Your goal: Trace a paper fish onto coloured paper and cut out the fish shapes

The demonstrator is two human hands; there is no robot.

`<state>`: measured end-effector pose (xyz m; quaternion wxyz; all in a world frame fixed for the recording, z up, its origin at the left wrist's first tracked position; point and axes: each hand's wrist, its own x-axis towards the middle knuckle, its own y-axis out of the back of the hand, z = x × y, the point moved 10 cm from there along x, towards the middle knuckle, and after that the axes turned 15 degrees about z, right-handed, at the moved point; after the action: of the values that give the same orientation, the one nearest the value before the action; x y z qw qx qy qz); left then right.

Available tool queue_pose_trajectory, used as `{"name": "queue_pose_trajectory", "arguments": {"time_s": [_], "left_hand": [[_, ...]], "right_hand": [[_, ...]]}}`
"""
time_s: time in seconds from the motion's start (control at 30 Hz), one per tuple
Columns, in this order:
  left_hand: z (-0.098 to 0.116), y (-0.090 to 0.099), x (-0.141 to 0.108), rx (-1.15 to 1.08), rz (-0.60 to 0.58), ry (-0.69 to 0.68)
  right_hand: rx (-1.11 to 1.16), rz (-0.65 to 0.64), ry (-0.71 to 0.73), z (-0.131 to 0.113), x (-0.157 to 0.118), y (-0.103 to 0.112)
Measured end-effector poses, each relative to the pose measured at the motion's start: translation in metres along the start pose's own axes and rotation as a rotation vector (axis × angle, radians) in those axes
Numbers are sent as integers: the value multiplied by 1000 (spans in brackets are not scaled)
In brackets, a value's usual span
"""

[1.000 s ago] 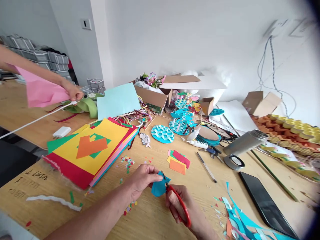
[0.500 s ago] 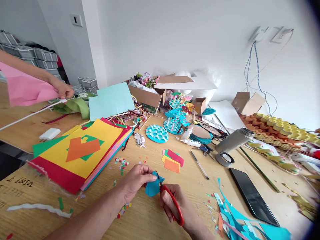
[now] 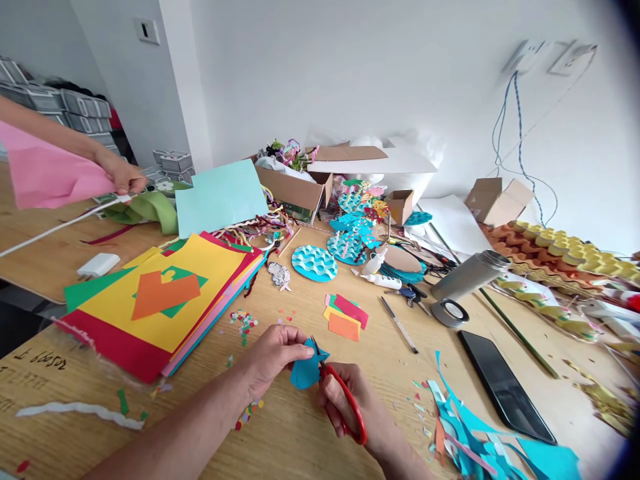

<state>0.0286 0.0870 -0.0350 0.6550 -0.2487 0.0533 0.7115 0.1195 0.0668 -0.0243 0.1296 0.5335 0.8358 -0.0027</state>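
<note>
My left hand pinches a small piece of blue paper between thumb and fingers, above the table's front half. My right hand is wrapped round the red handles of a pair of scissors. Their blades point up and left across the paper's upper right part, where a cut flap sticks out. Beyond my hands lie several small coloured paper rectangles. Blue paper offcuts are heaped to the right of my right hand.
Coloured paper sheets are stacked at left. A phone, a pen and a tilted metal flask lie to the right. Blue wavy discs and a cardboard box stand farther back. Another person's hand holds a white stick at far left.
The view has shifted slightly. The scissors and the blue paper stay together in my hands, with the flap of paper at the blades turned a little.
</note>
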Motion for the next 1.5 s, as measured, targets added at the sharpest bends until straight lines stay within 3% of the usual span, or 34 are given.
{"name": "queue_pose_trajectory", "arguments": {"time_s": [0.83, 1.03, 1.17, 1.33, 1.5], "left_hand": [[-4, 0, -2, -89, 13, 62], [-3, -2, -4, -25, -15, 83], [-5, -6, -9, 95, -66, 71], [-13, -10, -14, 245, -101, 84], [-14, -7, -12, 234, -83, 107]], "right_hand": [[28, 33, 14, 1, 2, 4], [46, 247, 6, 2, 7, 27], [60, 401, 87, -11, 8, 44], [71, 447, 88, -17, 7, 49], [128, 451, 54, -15, 7, 48]]}}
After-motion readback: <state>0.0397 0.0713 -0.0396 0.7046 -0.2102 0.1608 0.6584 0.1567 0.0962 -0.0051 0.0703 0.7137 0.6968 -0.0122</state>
